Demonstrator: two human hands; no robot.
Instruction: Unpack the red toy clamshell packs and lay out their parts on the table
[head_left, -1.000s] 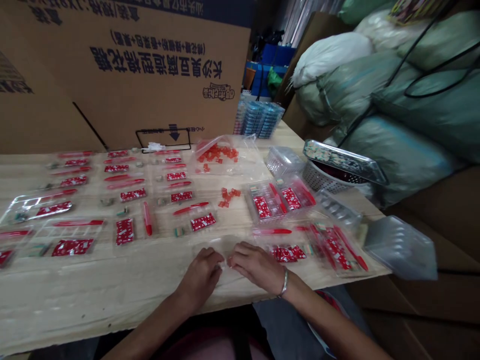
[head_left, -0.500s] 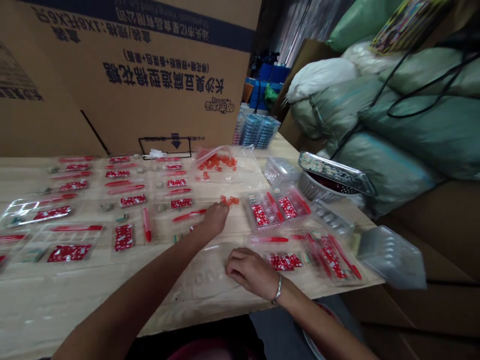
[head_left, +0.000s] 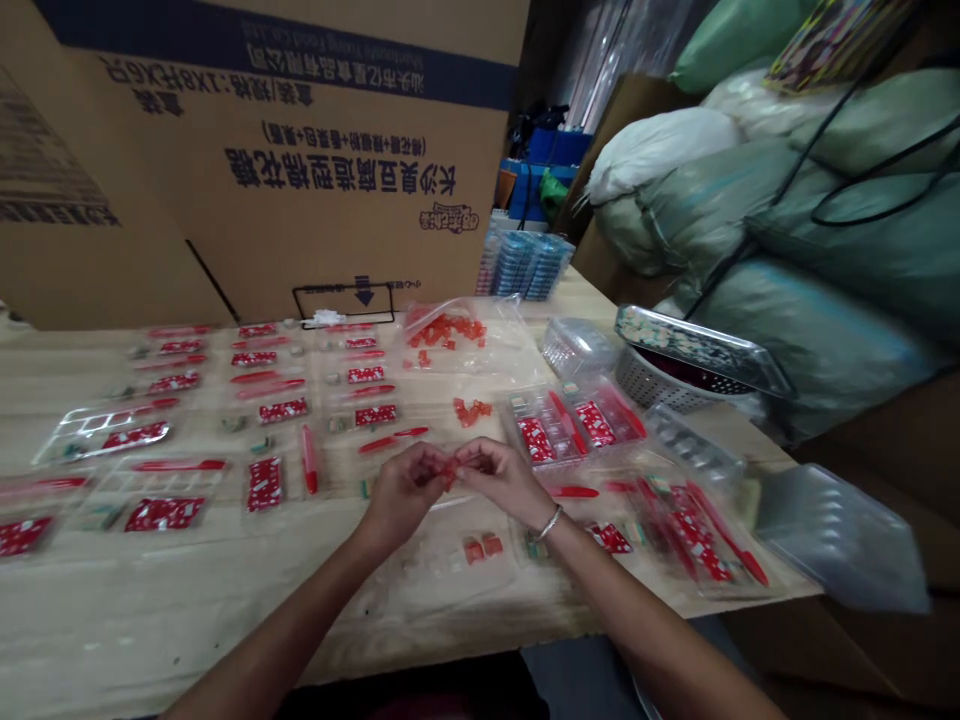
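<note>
My left hand [head_left: 405,492] and my right hand [head_left: 508,482] meet over the table, fingertips pinched around a small translucent red-orange piece [head_left: 449,474]. Its exact kind is too small to tell. Below the hands lies a clear plastic tray [head_left: 427,578] with moulded compartments, partly hidden by my wrists. Two red-orange pieces [head_left: 482,548] sit in its right part. Just beyond my hands is a small pile of the same pieces [head_left: 472,411]. Farther back, an open clear bag [head_left: 502,335] holds many more.
Rows of clear trays with red patterned sachets [head_left: 264,484] and red pens [head_left: 310,460] cover the left side. Filled trays [head_left: 577,425] and empty clear trays [head_left: 840,535] are at right. A big carton [head_left: 337,220] stands behind; a grey basket [head_left: 667,385] sits right.
My left hand has come back from the loose pile to meet my right hand, which lifted off the tray. Two red-orange pieces now show in the tray. The view shifted slightly.
</note>
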